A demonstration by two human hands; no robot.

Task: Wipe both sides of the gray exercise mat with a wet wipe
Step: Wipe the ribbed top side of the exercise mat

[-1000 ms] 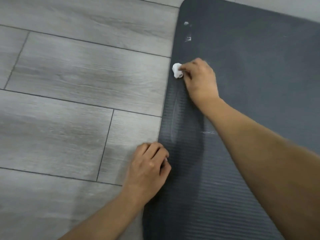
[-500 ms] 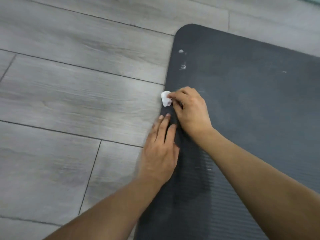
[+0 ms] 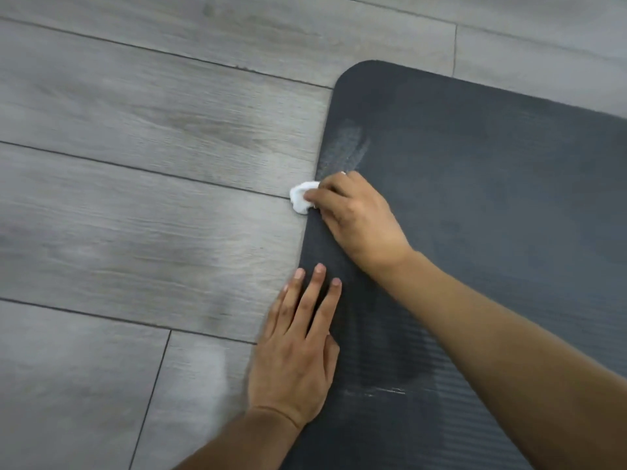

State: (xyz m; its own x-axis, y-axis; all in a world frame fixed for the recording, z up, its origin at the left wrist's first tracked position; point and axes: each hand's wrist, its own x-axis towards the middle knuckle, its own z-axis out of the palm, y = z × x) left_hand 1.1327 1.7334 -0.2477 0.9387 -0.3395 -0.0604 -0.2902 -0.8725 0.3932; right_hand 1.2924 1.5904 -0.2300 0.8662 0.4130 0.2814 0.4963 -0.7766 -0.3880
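The dark gray exercise mat [image 3: 492, 205] lies flat on the floor, filling the right side of the head view, its rounded far-left corner at the top. My right hand [image 3: 356, 218] holds a crumpled white wet wipe [image 3: 301, 200] against the mat's left edge, the wipe sticking out over the floor. A pale damp streak shows on the mat just beyond that hand. My left hand [image 3: 298, 347] lies flat with straight fingers pressing on the mat's left edge, nearer to me.
Gray wood-look floor planks [image 3: 135, 215] with dark seams cover everything left of and beyond the mat. A few small white scuffs [image 3: 386, 391] mark the ribbed mat surface near my right forearm.
My left hand uncurled and slid forward along the mat edge, now lying flat. The right hand with the wipe stayed at the left edge; the small white specks near the corner are gone, replaced by a streak.
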